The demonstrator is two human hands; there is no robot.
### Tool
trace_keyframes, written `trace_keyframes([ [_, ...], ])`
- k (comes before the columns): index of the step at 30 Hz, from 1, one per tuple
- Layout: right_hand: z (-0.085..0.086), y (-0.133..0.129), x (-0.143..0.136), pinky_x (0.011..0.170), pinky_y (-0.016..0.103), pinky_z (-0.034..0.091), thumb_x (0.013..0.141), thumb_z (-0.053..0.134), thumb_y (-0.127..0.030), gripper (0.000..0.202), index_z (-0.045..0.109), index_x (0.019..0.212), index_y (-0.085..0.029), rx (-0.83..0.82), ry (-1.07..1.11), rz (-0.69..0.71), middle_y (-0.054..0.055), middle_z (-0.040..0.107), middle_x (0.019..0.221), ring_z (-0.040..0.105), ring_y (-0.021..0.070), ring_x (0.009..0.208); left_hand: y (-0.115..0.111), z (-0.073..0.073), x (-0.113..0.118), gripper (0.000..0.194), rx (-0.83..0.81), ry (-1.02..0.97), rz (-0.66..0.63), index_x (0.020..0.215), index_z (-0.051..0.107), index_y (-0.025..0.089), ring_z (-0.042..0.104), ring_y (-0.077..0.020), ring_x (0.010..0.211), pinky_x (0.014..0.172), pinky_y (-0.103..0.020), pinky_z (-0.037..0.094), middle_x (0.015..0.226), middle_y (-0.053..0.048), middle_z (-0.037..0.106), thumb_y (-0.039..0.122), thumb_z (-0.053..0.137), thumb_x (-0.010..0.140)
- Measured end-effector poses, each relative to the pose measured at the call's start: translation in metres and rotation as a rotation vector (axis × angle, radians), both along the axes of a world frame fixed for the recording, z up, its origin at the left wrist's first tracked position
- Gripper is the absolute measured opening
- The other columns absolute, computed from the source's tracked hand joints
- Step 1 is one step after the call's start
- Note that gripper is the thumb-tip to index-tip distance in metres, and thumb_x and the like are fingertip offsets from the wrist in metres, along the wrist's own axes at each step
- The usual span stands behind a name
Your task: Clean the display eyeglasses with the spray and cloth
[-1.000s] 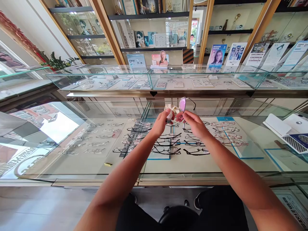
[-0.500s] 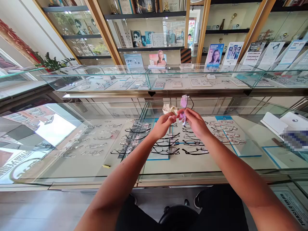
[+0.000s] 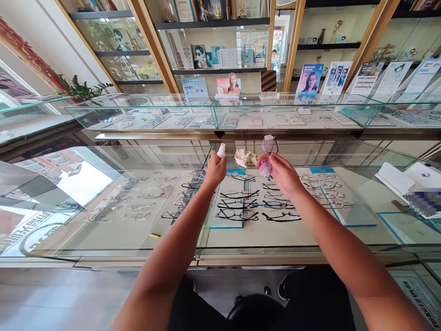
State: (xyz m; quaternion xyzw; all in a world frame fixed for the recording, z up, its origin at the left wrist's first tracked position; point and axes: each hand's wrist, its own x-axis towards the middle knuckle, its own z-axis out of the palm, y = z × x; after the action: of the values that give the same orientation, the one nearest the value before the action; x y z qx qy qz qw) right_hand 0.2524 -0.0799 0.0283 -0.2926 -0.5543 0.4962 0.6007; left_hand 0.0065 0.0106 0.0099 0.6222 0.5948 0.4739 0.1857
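Note:
In the head view, my left hand (image 3: 215,169) is closed around a small white-topped bottle (image 3: 221,150), its body hidden by my fingers. My right hand (image 3: 283,174) pinches a pair of eyeglasses (image 3: 268,144) at the middle, between thumb and fingers. The glasses are turned on end, one lens above the other, with a dark temple sticking out; the lenses look pinkish. A crumpled cream cloth (image 3: 245,157) lies on the glass counter between my two hands.
Beneath my arms is a glass display counter (image 3: 220,241) with rows of eyeglass frames (image 3: 237,214) inside. A white device (image 3: 406,181) stands at the right, and a small yellow object (image 3: 155,236) sits at the left. Another glass case (image 3: 241,133) runs behind, with upright cards and shelves.
My left hand has left the eyeglasses and moved left, where it now grips the white-topped bottle. My right hand still holds the glasses, slightly farther right.

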Motion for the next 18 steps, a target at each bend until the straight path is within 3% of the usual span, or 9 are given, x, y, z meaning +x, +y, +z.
trace_keyframes([
  [3, 0.002, -0.001, 0.000, 0.085, 0.041, 0.055, 0.100, 0.072, -0.068, 0.041, 0.079, 0.102, -0.028, -0.004, 0.004, 0.000, 0.007, 0.080, 0.104, 0.072, 0.0262, 0.101, 0.005, -0.002, -0.006, 0.016, -0.132, 0.140, 0.143, 0.113, 0.060, 0.025, 0.068, -0.0375, 0.128, 0.109, -0.053, 0.055, 0.123, -0.014, 0.073, 0.020, 0.058, 0.098],
  [5, 0.003, -0.001, 0.000, 0.085, 0.041, 0.054, 0.099, 0.072, -0.069, 0.042, 0.079, 0.101, -0.028, -0.009, 0.006, -0.003, 0.008, 0.079, 0.103, 0.072, 0.0267, 0.102, 0.005, -0.001, -0.009, 0.019, -0.138, 0.220, 0.121, 0.118, 0.062, 0.023, 0.069, -0.0392, 0.131, 0.111, -0.052, 0.056, 0.131, -0.018, 0.074, 0.021, 0.058, 0.099],
  [12, 0.005, -0.002, 0.000, 0.085, 0.041, 0.054, 0.098, 0.075, -0.069, 0.041, 0.080, 0.101, -0.028, -0.005, 0.031, 0.015, 0.007, 0.080, 0.102, 0.071, 0.0258, 0.098, -0.003, 0.001, -0.016, 0.037, -0.214, 0.416, 0.135, 0.137, 0.059, 0.021, 0.075, -0.0437, 0.129, 0.102, -0.051, 0.058, 0.135, -0.023, 0.079, 0.019, 0.062, 0.100],
  [18, 0.006, -0.003, 0.000, 0.083, 0.040, 0.054, 0.098, 0.074, -0.069, 0.042, 0.081, 0.101, -0.028, -0.006, 0.027, 0.019, 0.007, 0.080, 0.099, 0.069, 0.0236, 0.091, -0.005, 0.003, -0.016, 0.040, -0.242, 0.475, 0.139, 0.140, 0.057, 0.019, 0.076, -0.0436, 0.131, 0.100, -0.050, 0.058, 0.138, -0.024, 0.079, 0.018, 0.062, 0.100],
])
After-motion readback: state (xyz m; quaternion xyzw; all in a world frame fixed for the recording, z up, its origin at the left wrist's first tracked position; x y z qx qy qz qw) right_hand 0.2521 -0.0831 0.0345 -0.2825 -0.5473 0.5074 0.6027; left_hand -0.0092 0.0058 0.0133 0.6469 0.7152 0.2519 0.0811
